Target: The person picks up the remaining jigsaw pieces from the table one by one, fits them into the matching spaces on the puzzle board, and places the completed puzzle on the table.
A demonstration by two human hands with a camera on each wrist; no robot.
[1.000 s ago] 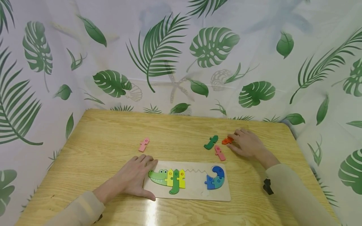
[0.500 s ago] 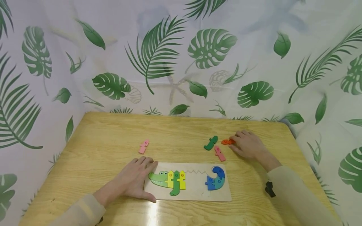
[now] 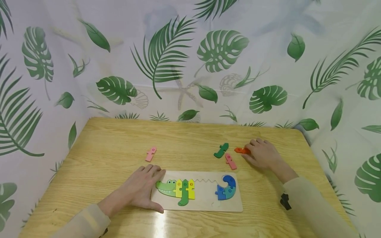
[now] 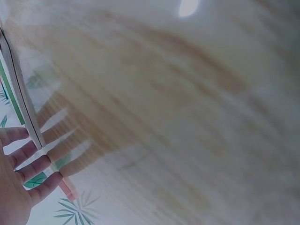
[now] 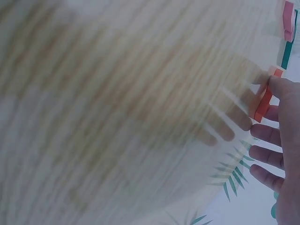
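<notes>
My left hand (image 3: 143,189) rests at the left end of a wooden puzzle board (image 3: 205,205), thumb near its front edge and fingertips at its far left corner. In the left wrist view its fingers (image 4: 44,187) look fairly straight against the board's edge. Set in the board are a green crocodile head (image 3: 166,187), yellow and green body pieces (image 3: 185,191) and a blue tail (image 3: 229,190). My right hand (image 3: 263,154) pinches an orange puzzle piece (image 3: 240,150) between thumb and fingers. The right wrist view shows the orange piece (image 5: 267,101) low over the table.
A dark green leg piece (image 3: 221,150) and a pink piece (image 3: 230,161) lie left of the right hand. Another pink piece (image 3: 150,154) lies beyond the left hand. The wooden table (image 3: 119,138) ends at a leaf-patterned cloth (image 3: 178,49) behind and at the sides.
My right hand has shifted slightly right and nearer, and the orange piece has turned and slid a little with it. The left hand and board look unchanged.
</notes>
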